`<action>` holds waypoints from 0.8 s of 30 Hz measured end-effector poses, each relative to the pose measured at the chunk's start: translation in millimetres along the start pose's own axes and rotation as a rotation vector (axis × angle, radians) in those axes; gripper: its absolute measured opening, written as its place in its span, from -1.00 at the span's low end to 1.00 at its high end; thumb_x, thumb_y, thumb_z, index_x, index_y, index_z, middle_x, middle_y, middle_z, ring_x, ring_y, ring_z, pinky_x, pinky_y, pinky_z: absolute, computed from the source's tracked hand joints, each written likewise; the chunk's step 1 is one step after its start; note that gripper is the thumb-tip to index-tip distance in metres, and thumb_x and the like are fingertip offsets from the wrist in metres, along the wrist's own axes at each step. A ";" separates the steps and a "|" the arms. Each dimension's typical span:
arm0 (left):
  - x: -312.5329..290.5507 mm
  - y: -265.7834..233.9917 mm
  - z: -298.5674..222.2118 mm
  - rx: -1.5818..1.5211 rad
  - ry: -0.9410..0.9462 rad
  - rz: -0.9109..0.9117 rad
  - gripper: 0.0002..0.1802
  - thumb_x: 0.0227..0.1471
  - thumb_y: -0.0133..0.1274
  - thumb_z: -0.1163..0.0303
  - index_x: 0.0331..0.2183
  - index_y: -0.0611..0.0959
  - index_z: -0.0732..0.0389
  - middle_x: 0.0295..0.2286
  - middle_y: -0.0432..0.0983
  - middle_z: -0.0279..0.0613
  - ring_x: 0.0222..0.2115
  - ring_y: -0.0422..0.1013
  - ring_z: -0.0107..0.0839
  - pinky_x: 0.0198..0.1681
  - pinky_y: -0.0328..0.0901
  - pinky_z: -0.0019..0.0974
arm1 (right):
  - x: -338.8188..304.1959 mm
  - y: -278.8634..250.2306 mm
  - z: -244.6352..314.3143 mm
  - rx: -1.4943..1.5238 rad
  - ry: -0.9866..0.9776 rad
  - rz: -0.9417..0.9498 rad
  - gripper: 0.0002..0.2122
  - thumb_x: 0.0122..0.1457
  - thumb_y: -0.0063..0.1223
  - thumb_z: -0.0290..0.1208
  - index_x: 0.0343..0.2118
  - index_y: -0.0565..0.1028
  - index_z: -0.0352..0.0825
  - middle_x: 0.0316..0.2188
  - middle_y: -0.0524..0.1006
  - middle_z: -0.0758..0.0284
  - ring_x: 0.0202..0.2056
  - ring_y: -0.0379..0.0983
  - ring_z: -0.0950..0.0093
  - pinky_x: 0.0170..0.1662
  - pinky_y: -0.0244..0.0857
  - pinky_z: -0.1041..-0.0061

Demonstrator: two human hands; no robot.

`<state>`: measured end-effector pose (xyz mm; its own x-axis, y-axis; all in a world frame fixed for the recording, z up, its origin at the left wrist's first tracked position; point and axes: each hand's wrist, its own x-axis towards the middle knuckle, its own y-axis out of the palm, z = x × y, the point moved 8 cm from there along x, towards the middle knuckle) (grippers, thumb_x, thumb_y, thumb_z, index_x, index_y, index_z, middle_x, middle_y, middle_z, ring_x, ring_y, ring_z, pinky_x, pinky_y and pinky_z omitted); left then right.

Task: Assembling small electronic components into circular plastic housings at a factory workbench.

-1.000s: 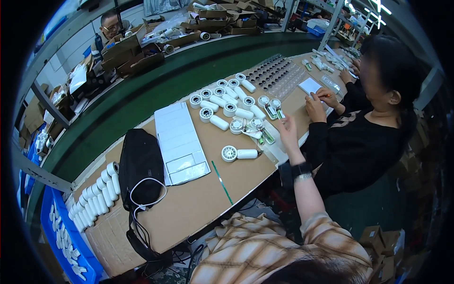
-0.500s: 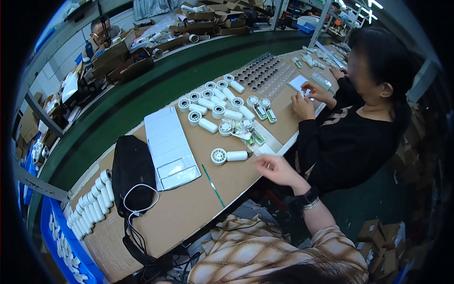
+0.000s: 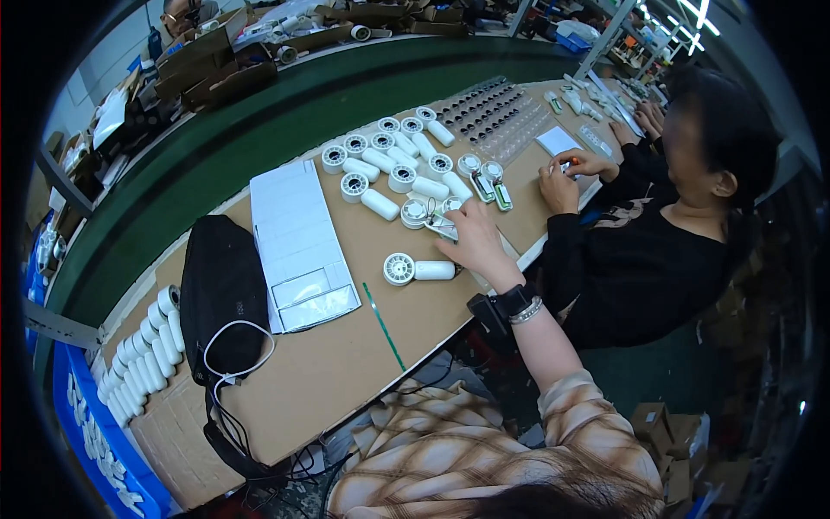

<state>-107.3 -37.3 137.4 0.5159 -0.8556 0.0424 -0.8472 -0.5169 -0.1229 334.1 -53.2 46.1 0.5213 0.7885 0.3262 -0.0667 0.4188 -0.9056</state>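
My right hand reaches over the cardboard-covered table, thumb and fingers closed around an opened handheld fan, a white piece with a green strip. The hand hides part of it and of the round white head beside it. Just nearer lies a closed white handheld fan, its round grille to the left and its handle to the right. Beyond the hand are two more opened fans with green strips in their handles. Several closed white fans lie in rows further back. My left hand is out of view.
Left of the fans lie a white flat box and a black pouch with a white cable. White fan handles line the left end above a blue bin. A co-worker sits at right; a clear tray lies beyond.
My right hand has moved from the table's front edge forward and left onto an opened fan, closing on it. The whole view has shifted slightly.
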 end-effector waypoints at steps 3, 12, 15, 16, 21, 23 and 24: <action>-0.2 -0.3 14.6 -0.020 -0.075 0.007 -0.70 0.05 -0.04 0.35 -0.21 0.49 0.35 -0.35 0.47 -0.02 -0.25 0.41 -0.17 -0.19 0.31 -0.23 | 7.0 14.8 -3.9 -0.138 0.026 0.097 -0.62 -0.10 0.23 -0.24 -0.24 0.49 -0.37 -0.30 0.35 0.16 -0.18 0.28 0.20 -0.12 0.24 0.35; -0.8 -4.2 63.0 -0.076 -0.311 0.030 -0.66 0.02 0.01 0.35 -0.18 0.49 0.35 -0.35 0.48 -0.03 -0.24 0.41 -0.21 -0.16 0.30 -0.24 | 4.4 5.1 4.0 -0.039 -0.034 -0.146 -0.70 0.02 0.16 -0.30 -0.29 0.41 -0.41 -0.30 0.35 0.14 -0.19 0.27 0.24 -0.14 0.21 0.33; 3.6 -2.6 77.1 -0.096 -0.385 0.032 -0.64 0.00 0.02 0.35 -0.16 0.48 0.35 -0.35 0.48 -0.04 -0.23 0.42 -0.23 -0.15 0.29 -0.24 | -4.1 -16.4 18.4 -0.018 -0.145 -0.274 -0.72 0.06 0.12 -0.33 -0.27 0.37 -0.42 -0.34 0.38 0.15 -0.24 0.32 0.30 -0.19 0.22 0.37; 5.4 -3.7 81.7 -0.097 -0.410 0.033 -0.64 0.00 0.03 0.35 -0.16 0.48 0.35 -0.35 0.48 -0.04 -0.23 0.42 -0.23 -0.15 0.29 -0.24 | -3.5 -20.7 14.6 0.139 -0.079 -0.233 -0.72 0.07 0.11 -0.34 -0.26 0.36 -0.42 -0.37 0.40 0.16 -0.29 0.35 0.33 -0.23 0.23 0.41; 6.1 -7.5 102.6 -0.099 -0.553 0.052 -0.61 -0.02 0.05 0.35 -0.14 0.48 0.35 -0.35 0.49 -0.05 -0.23 0.42 -0.26 -0.14 0.28 -0.24 | -3.0 -39.8 34.2 0.610 0.093 -0.119 -0.72 0.10 0.08 -0.37 -0.21 0.33 -0.42 -0.49 0.47 0.20 -0.46 0.43 0.42 -0.37 0.25 0.52; 4.3 -7.9 110.0 -0.099 -0.613 0.054 -0.60 -0.02 0.06 0.35 -0.13 0.48 0.35 -0.35 0.49 -0.06 -0.22 0.42 -0.27 -0.13 0.28 -0.25 | -1.2 -49.2 55.1 0.693 0.103 -0.101 -0.72 0.10 0.08 -0.38 -0.20 0.33 -0.42 -0.52 0.48 0.21 -0.50 0.44 0.44 -0.41 0.25 0.53; 2.4 -6.5 113.9 -0.106 -0.645 0.051 -0.59 -0.03 0.07 0.35 -0.13 0.48 0.35 -0.35 0.49 -0.06 -0.22 0.42 -0.27 -0.13 0.28 -0.25 | -0.6 -53.2 72.1 0.654 0.067 -0.074 -0.71 0.09 0.08 -0.38 -0.20 0.33 -0.42 -0.52 0.48 0.20 -0.49 0.45 0.41 -0.41 0.26 0.51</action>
<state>-86.1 -32.8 25.3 0.4197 -0.7080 -0.5680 -0.8636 -0.5041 -0.0097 276.0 -43.4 113.7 0.5947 0.7262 0.3450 -0.5205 0.6748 -0.5232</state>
